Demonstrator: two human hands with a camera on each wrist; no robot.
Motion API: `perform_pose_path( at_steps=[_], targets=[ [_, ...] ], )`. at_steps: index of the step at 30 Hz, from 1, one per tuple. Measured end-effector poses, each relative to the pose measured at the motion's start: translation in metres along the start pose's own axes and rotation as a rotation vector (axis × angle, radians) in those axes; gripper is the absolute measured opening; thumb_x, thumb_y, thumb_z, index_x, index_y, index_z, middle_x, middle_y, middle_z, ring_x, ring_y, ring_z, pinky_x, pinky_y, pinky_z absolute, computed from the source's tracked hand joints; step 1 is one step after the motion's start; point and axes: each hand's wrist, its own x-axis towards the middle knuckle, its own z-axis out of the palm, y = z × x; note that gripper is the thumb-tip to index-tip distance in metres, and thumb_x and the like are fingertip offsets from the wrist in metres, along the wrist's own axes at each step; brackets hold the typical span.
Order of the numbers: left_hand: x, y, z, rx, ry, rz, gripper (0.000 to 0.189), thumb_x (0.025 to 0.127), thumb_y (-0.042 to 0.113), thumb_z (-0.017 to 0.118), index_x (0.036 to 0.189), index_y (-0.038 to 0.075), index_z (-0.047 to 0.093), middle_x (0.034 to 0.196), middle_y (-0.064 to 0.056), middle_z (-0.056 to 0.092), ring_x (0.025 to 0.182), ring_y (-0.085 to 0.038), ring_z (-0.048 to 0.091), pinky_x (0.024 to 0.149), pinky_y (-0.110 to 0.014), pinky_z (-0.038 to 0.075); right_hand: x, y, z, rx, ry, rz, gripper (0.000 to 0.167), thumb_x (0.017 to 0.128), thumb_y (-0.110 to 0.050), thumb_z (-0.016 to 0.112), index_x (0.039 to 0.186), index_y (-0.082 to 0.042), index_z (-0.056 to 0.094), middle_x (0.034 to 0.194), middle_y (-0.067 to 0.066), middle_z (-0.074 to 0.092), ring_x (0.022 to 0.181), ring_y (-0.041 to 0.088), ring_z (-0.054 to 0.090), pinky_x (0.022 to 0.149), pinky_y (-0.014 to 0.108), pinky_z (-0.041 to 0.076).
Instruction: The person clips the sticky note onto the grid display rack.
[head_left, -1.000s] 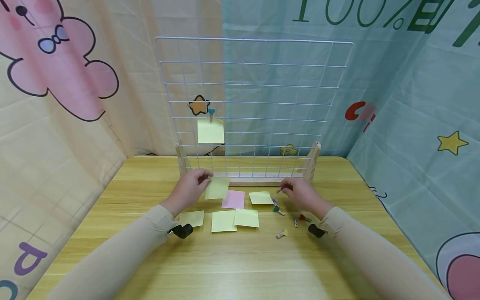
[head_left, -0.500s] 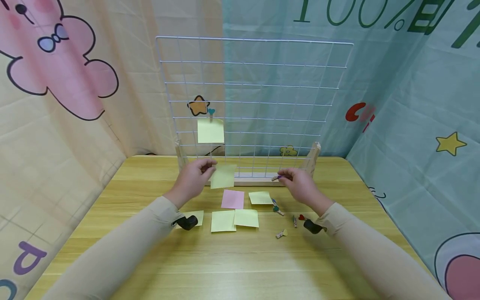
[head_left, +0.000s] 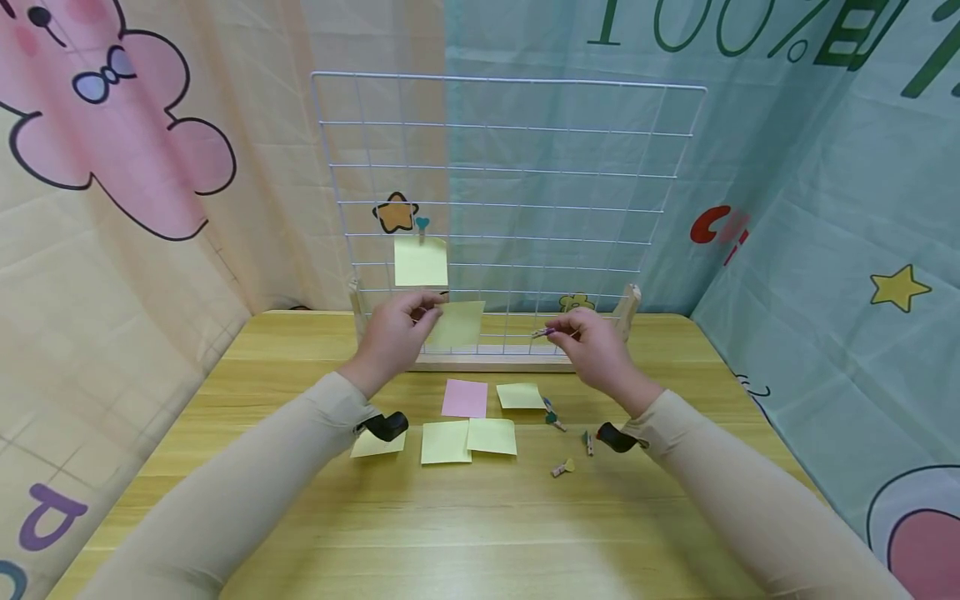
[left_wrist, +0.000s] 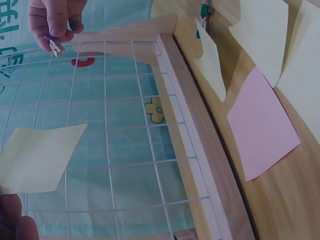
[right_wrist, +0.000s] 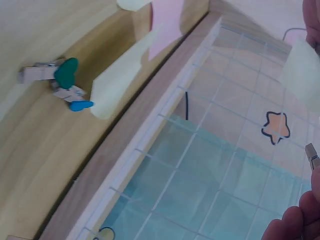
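My left hand [head_left: 397, 333] pinches a yellow sticky note [head_left: 458, 325] by its left edge, in front of the lower part of a white wire grid [head_left: 510, 172]. Across from it, my right hand [head_left: 596, 354] pinches a small wooden clothespin [head_left: 542, 332] with a purple piece on it; the clothespin's bare end points left, toward the note. In the left wrist view the clothespin [left_wrist: 56, 48] and the held note [left_wrist: 42, 157] are apart. Higher on the grid hangs another yellow note [head_left: 421, 262], clipped by a clothespin with a blue heart [head_left: 422, 224].
On the wooden table [head_left: 465, 525] lie a pink note [head_left: 465, 398] and several yellow notes [head_left: 446, 442]. Several clothespins are at the right, one with a yellow heart [head_left: 562, 468]. The grid stands in a wooden base [head_left: 495, 363] before a printed curtain [head_left: 810, 250].
My left hand has lifted the yellow note off the table, up and slightly right, to the grid. My right hand has risen and moved a little left with the clothespin.
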Motion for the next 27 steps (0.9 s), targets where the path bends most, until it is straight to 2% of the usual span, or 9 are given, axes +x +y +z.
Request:
perform_pose_path(
  at_steps=[7, 14, 27],
  targets=[
    [0.014, 0.015, -0.005, -0.008, 0.020, 0.008, 0.021, 0.106, 0.012, 0.063, 0.123, 0.006, 0.073, 0.114, -0.011, 0.074, 0.096, -0.025, 0.069, 0.086, -0.040, 0.059, 0.009, -0.015, -0.006, -0.019, 0.022, -0.040, 0.016, 0.103, -0.013, 0.069, 0.112, -0.004, 0.078, 0.106, 0.010, 0.071, 0.087, 0.022, 0.064, 0.069, 0.025, 0.052],
    [0.031, 0.022, -0.008, -0.021, 0.025, -0.004, 0.023, 0.108, 0.014, 0.060, 0.126, 0.007, 0.071, 0.114, -0.010, 0.073, 0.086, -0.022, 0.070, 0.079, -0.036, 0.060, 0.017, -0.024, -0.012, -0.058, 0.071, -0.075, 0.018, 0.103, -0.015, 0.070, 0.113, -0.006, 0.080, 0.106, 0.009, 0.072, 0.085, 0.022, 0.064, 0.070, 0.031, 0.052],
    [0.057, 0.027, -0.005, 0.015, 0.056, -0.028, 0.024, 0.108, 0.016, 0.060, 0.127, 0.007, 0.071, 0.117, -0.009, 0.074, 0.097, -0.024, 0.069, 0.084, -0.038, 0.059, 0.041, -0.044, -0.018, -0.074, 0.088, -0.078, 0.019, 0.104, -0.018, 0.068, 0.113, -0.007, 0.080, 0.108, 0.009, 0.073, 0.082, 0.022, 0.060, 0.068, 0.033, 0.048]
  ],
)
